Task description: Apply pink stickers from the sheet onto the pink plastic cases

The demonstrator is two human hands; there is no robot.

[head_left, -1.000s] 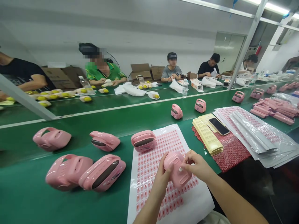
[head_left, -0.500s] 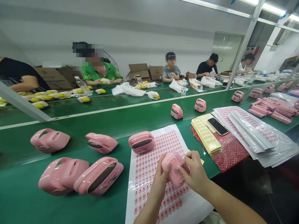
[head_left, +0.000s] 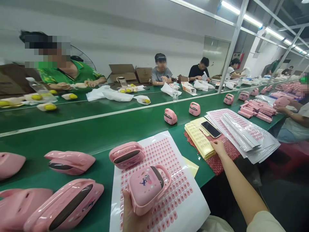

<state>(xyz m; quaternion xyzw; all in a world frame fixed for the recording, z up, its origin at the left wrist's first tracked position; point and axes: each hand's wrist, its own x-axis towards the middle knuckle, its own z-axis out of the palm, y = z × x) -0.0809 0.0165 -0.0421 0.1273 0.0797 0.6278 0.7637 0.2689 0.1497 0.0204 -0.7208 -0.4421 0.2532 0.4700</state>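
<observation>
My left hand (head_left: 135, 217) is closed around the lower edge of a pink plastic case with a carry handle (head_left: 146, 185). The case is tilted over a white sheet of pink stickers (head_left: 188, 206), its printed front and dark strip facing up. Farther right, my right hand (head_left: 218, 148) has its fingers at the near edge of a stack of yellow sticker sheets (head_left: 198, 137). The fingertips look pinched at that edge, and the tiny detail there is unclear. Another pink case (head_left: 126, 154) stands on the far left part of the white sheet.
Several pink cases (head_left: 70, 161) stand on the green bench at left. A phone (head_left: 211, 129) lies beside the yellow stack on red bubble wrap (head_left: 227, 145). More white sheets (head_left: 260, 151) and pink parts (head_left: 258, 109) lie to the right. Co-workers sit across and at far right.
My right hand has left the pink case and reached right to the yellow sheets. My left hand has turned the case from its back to its printed front. The view has swung right.
</observation>
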